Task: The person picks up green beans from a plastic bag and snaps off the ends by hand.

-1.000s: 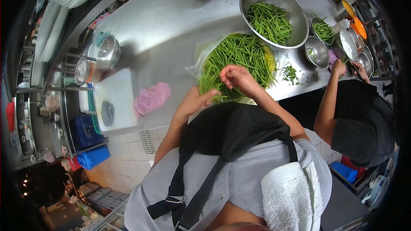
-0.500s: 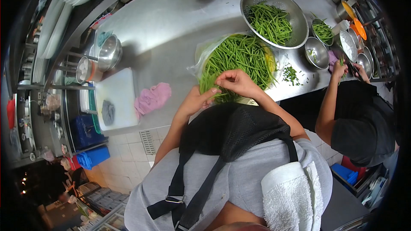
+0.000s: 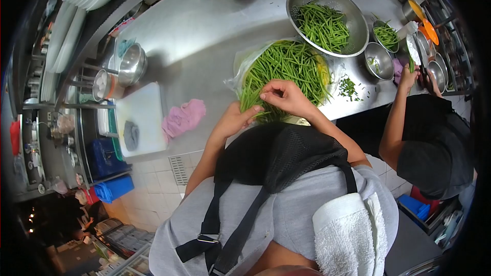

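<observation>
Our left hand (image 3: 236, 120) is curled around a loose bunch from the long, slender green beans (image 3: 286, 66), its thumb lying over them at the near left edge of the pile. Our right hand (image 3: 287, 97) is just beside it, thumb and forefinger drawn into a narrow pinch over the beans; we cannot tell whether a bean is between them. The pile lies in a translucent plastic bag (image 3: 240, 65) opened out on the stainless steel desk (image 3: 204, 36), directly beyond both hands.

We judge it best to keep the left grip light, so the beans neither bruise nor slide out crosswise, and to let their ends lie level near the thumb. The pinch works best with fingertips alone, close to the left hand, the wrist low and the movement short. Pressing on the bag's soft edge could spill beans.

Beyond the right hand and to its right is a perforated metal colander (image 3: 358, 23) with more beans; nearer, small chopped green pieces (image 3: 349, 87) lie on the desk. A crumpled pink cloth (image 3: 185, 116) is left of our left hand.
</observation>
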`<state>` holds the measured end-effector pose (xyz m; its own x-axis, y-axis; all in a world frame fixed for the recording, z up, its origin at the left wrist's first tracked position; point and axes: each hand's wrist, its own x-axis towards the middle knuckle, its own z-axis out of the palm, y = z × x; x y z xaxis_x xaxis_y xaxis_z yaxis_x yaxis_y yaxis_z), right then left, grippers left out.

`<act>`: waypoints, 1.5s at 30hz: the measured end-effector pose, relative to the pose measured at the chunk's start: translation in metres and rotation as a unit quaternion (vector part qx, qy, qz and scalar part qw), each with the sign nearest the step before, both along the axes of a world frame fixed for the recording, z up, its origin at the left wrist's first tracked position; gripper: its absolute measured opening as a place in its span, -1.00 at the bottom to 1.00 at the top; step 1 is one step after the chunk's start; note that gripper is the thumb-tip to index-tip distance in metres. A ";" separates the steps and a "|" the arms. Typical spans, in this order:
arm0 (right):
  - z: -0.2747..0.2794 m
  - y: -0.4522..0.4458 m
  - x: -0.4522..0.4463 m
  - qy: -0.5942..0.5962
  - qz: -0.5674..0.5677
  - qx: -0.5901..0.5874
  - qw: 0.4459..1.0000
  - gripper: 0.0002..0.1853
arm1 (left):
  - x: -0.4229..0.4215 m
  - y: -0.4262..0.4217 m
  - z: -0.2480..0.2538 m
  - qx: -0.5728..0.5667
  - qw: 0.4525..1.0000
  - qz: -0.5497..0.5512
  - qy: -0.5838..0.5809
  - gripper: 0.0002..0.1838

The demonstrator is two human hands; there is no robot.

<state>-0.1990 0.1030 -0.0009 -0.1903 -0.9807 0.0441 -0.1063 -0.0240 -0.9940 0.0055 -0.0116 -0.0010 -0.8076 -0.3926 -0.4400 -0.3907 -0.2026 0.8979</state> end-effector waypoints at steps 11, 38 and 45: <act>0.007 0.003 -0.015 0.206 0.079 -0.042 0.974 -0.90 | -0.002 -0.002 -0.001 -0.037 0.999 -0.005 -0.015 -0.64; -0.021 -0.014 -0.012 -0.083 -0.012 0.058 0.995 -0.68 | -0.009 -0.012 -0.012 -0.006 1.000 0.003 -0.029 -0.66; -0.030 -0.017 -0.009 -0.149 0.010 0.058 0.987 -0.81 | -0.009 -0.014 -0.023 -0.044 0.998 -0.010 -0.033 -0.65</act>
